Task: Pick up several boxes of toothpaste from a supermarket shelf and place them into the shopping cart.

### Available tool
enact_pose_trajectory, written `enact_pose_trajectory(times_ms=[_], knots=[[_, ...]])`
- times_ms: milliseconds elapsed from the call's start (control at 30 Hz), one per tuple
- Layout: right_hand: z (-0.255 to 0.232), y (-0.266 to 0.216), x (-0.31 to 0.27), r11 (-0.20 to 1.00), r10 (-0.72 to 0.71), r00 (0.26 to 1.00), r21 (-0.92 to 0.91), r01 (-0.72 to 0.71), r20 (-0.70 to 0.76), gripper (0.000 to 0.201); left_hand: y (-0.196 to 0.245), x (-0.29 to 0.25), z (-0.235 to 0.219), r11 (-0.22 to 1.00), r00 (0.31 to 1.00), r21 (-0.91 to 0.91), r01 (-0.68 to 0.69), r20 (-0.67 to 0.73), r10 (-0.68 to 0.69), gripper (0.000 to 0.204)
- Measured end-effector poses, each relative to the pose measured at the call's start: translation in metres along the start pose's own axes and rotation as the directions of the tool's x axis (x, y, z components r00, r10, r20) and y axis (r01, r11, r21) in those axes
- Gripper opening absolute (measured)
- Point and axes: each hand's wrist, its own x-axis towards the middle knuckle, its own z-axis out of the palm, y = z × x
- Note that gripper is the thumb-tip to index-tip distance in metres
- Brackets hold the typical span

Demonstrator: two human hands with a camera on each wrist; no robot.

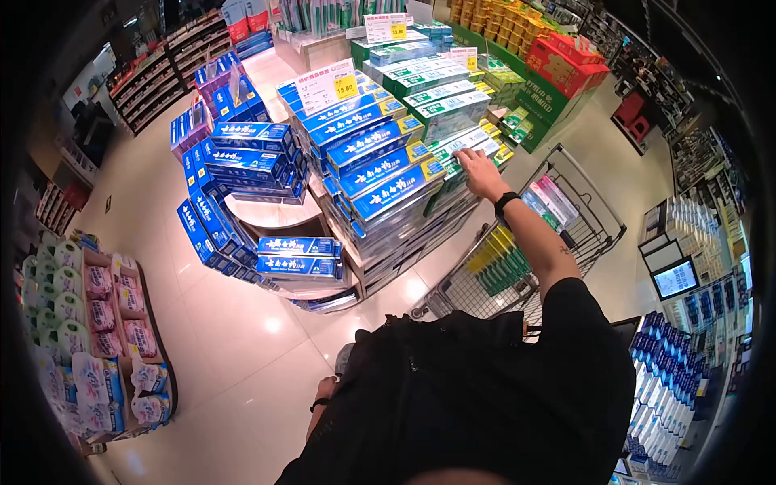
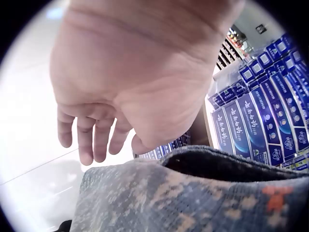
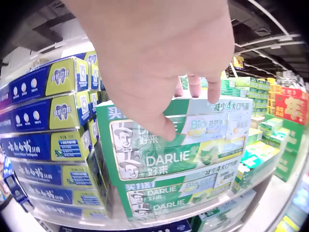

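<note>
My right hand [image 1: 481,174] reaches over the front stacks of the display. In the right wrist view it grips the top green-and-white Darlie toothpaste pack [image 3: 169,157], thumb on the front face and fingers over the top and behind. A similar green pack [image 3: 174,195] lies directly under it. Blue toothpaste boxes [image 3: 29,145] are stacked just to the left. My left hand [image 2: 130,82] hangs low at my side with loose fingers, holding nothing, beside camouflage-patterned shorts [image 2: 140,198] with a gaping pocket.
A wire shopping cart [image 1: 485,295] with toothpaste packs inside stands to the right of the display. Blue boxes [image 1: 250,149] fill the rounded left end. Price signs [image 1: 327,87] stand on the stacks. A bin of pink and white packages [image 1: 101,323] is at the far left.
</note>
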Motion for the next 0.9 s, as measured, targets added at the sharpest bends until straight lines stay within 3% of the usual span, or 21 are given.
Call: enact_pose_trajectory(times_ms=[33,67,100,133,167,233,300,367,433,500,533,633,667,700,733,767,800,833,900], knots=[[0.002,0.001,0.003,0.999,0.004,1.0,-0.038,-0.005,-0.024,0.065,-0.01,0.01,-0.01,1.0,0.999,0.028,0.003,0.039,-0.004,0.039],[0.003,0.005,0.001,0.999,0.016,1.0,-0.048,-0.016,-0.014,0.065,-0.015,-0.017,-0.004,1.0,0.999,0.025,-0.01,0.052,0.009,0.039],[0.004,0.004,0.001,0.993,-0.023,0.998,-0.114,0.017,-0.051,0.054,-0.022,-0.014,-0.008,0.874,0.97,-0.423,0.239,0.061,-0.236,0.039],[0.007,0.008,-0.007,0.982,-0.037,0.997,-0.185,0.025,-0.062,0.042,-0.008,-0.006,-0.054,0.515,0.884,-0.748,0.419,0.204,-0.421,0.038],[0.009,0.008,-0.01,0.981,-0.01,0.999,-0.192,0.002,-0.038,0.042,-0.025,0.011,-0.068,0.6,0.895,-0.667,0.441,0.272,-0.355,0.036],[0.007,0.004,-0.007,0.97,-0.051,0.999,-0.237,0.047,-0.008,0.027,-0.058,0.031,-0.09,0.613,0.871,-0.62,0.489,0.313,-0.378,0.036],[0.004,0.015,-0.012,0.967,-0.027,0.999,-0.253,0.036,0.037,0.027,-0.049,0.037,-0.119,0.634,0.867,-0.597,0.492,0.267,-0.422,0.035],[0.014,0.026,-0.03,0.968,-0.148,0.975,-0.224,0.108,-0.168,0.027,-0.052,0.034,-0.154,0.246,0.73,-0.76,0.602,0.399,-0.556,0.035],[-0.014,0.029,-0.034,0.981,0.023,0.999,-0.191,-0.028,-0.03,0.03,-0.059,0.052,-0.177,0.26,0.746,-0.776,0.574,0.366,-0.556,0.035],[-0.035,0.046,-0.037,0.984,0.026,0.996,-0.174,-0.041,-0.087,0.037,-0.043,0.063,-0.19,0.266,0.768,-0.807,0.527,0.319,-0.555,0.037],[-0.056,0.044,-0.049,0.986,0.112,0.992,-0.118,-0.118,-0.054,0.038,-0.04,0.076,-0.204,0.288,0.799,-0.821,0.492,0.295,-0.524,0.038],[-0.09,0.057,-0.102,0.955,0.292,0.956,-0.045,-0.292,0.007,0.054,-0.012,0.08,-0.233,0.473,0.815,-0.691,0.547,0.311,-0.489,0.041],[-0.111,0.051,-0.119,0.951,0.311,0.947,0.025,-0.31,-0.079,0.055,-0.012,0.081,-0.23,0.569,0.88,-0.678,0.466,0.285,-0.381,0.04],[-0.126,0.053,-0.132,0.891,0.447,0.894,0.085,-0.447,0.016,0.058,-0.02,0.09,-0.219,0.65,0.927,-0.661,0.375,0.267,-0.263,0.039],[-0.127,0.061,-0.151,0.87,0.478,0.878,0.142,-0.473,-0.002,0.059,-0.043,0.113,-0.186,0.992,0.989,-0.046,-0.116,0.085,0.119,0.039],[-0.127,0.069,-0.172,0.845,0.509,0.86,0.199,-0.496,-0.02,0.06,-0.024,0.115,-0.2,0.992,0.986,-0.029,-0.121,0.109,0.124,0.039],[-0.123,0.075,-0.194,0.83,0.532,0.846,0.203,-0.52,-0.008,0.06,0.012,0.117,-0.225,0.993,0.962,0.041,-0.112,0.255,0.098,0.04],[-0.114,0.081,-0.211,0.765,0.577,0.809,0.273,-0.583,0.112,0.059,0.048,0.121,-0.246,0.989,0.923,0.105,-0.106,0.379,0.059,0.042],[-0.093,0.08,-0.234,0.641,0.626,0.713,0.311,-0.701,0.317,0.06,0.11,0.123,-0.28,0.988,0.923,0.133,-0.081,0.384,0.025,0.042]])
